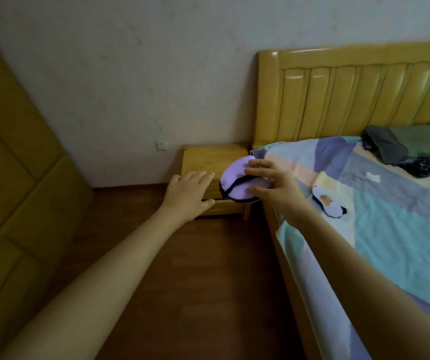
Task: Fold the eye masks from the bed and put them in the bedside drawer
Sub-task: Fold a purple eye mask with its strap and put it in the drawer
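My right hand (273, 188) holds a folded purple eye mask (237, 180) with black trim, pinched between thumb and fingers, in the air in front of the wooden bedside table (208, 157). My left hand (189, 194) reaches out with fingers spread, over the front of the bedside table at drawer height; the drawer front is mostly hidden behind it. A second pale purple eye mask (327, 202) lies flat on the patchwork bedsheet (390, 216) near the bed's left edge.
A yellow wooden headboard (351, 94) stands against the wall. Folded dark green clothes (406, 144) and a dark bundle (423, 166) lie near the pillow end. A wooden wardrobe (13, 178) fills the left. Brown wood floor (208, 281) lies between wardrobe and bed.
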Available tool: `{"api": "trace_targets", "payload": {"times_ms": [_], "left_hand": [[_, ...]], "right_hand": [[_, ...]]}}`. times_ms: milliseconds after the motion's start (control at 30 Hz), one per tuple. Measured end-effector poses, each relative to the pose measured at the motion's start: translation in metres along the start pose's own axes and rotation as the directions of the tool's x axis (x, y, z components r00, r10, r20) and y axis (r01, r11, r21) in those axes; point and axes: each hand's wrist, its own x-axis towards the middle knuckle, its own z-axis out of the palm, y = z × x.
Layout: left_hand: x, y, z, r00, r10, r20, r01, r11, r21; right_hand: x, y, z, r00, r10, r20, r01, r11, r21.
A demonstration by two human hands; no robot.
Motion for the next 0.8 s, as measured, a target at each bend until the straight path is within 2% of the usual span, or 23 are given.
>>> {"api": "trace_targets", "payload": {"times_ms": [233, 467, 800], "left_hand": [[0.097, -0.029, 0.081, 0.998, -0.065, 0.015, 0.065, 0.997, -0.032], [0.186, -0.047, 0.195, 0.99, -0.132, 0.051, 0.135, 0.989, -0.057], [0.273, -0.077, 0.376, 0.988, -0.11, 0.106, 0.118, 0.99, -0.073]], "right_hand": [[0.117, 0.087, 0.014, 0.993, 0.03, 0.11, -0.03, 1.0, 0.001], [0.218, 0.203, 0.04, 0.978, 0.087, 0.191, -0.094, 0.995, 0.03], [0.314, 0.389, 0.079, 0.967, 0.169, 0.191, -0.185, 0.98, 0.068]]}}
